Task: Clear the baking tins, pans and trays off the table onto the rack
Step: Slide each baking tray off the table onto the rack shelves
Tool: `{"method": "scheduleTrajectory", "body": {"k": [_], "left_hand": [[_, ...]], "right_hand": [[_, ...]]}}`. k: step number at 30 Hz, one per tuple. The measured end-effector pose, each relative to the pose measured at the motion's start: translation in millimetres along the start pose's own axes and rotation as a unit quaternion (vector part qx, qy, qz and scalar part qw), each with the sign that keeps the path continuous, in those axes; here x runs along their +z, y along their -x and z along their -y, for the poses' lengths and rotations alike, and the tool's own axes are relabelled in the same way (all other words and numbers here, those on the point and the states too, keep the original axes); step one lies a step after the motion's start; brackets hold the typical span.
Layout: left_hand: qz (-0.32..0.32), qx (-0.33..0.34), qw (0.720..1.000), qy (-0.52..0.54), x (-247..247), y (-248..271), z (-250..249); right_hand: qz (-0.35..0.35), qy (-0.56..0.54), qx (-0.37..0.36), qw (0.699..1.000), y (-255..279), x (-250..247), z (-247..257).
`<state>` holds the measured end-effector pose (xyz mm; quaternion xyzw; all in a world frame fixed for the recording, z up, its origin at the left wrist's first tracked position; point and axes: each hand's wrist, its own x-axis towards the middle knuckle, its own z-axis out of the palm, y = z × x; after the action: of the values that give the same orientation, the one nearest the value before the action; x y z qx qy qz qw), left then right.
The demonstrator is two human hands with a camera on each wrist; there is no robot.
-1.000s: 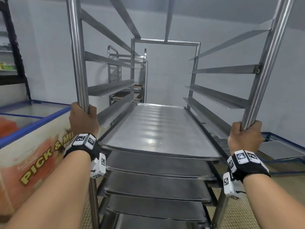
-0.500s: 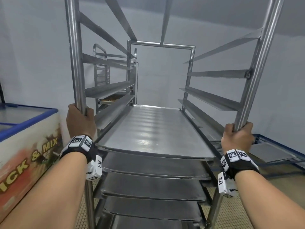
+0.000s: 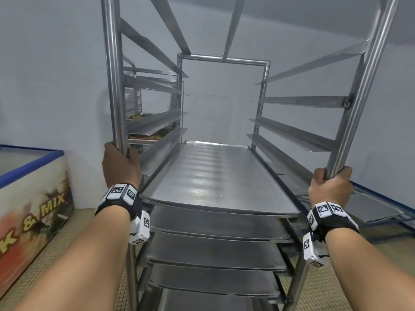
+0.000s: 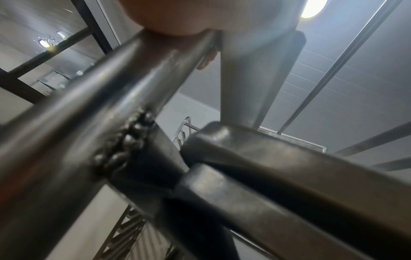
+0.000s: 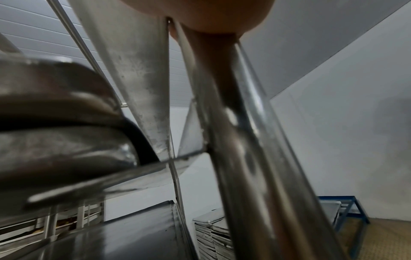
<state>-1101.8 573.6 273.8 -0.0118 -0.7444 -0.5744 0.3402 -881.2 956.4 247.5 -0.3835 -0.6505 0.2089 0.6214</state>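
The rack [image 3: 222,61] is gripped at both near uprights. The left hand [image 3: 120,166] is wrapped around the left post [image 3: 113,86], fingers curled behind the tube; the right hand [image 3: 331,186] is clamped on the right post [image 3: 359,97] in the same way. In the left wrist view the post [image 4: 93,123] is seen close up, blurred, with a rough weld where a rail joins it. Four trays are seen stacked on the lower rails, one per level; the top tray [image 3: 215,176] is seated between the two hands, its near edge just beside the wrists. The upper rails [image 3: 301,102] are seen bare. A second rack [image 3: 134,108] is set behind on the left, against the wall, with trays of something browned on it. A chest freezer [image 3: 33,198] lettered "& MIX" is seen at the left, on the tiled floor [image 3: 78,225]. A low blue frame [image 3: 381,203] is seen at the right by the wall.
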Motion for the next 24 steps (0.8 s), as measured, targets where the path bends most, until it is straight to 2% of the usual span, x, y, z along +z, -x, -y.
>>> {"method": "scheduleTrajectory", "body": {"k": [10,16,21,24], "left_hand": [[-0.013,0.005,1.000,-0.007,88,-23,2],[-0.035,0.019,0.999,-0.009,139,-34,7],[-0.053,0.034,0.998,-0.014,177,-47,15],[-0.057,0.038,0.997,-0.025,199,-53,17]], "right_hand": [[-0.019,-0.046,-0.011,0.999,-49,80,-26],[0.007,-0.067,-0.015,0.998,-79,129,-43],[0.048,-0.065,0.022,0.996,-100,164,-53],[0.045,-0.073,0.030,0.996,-110,184,-61]]}}
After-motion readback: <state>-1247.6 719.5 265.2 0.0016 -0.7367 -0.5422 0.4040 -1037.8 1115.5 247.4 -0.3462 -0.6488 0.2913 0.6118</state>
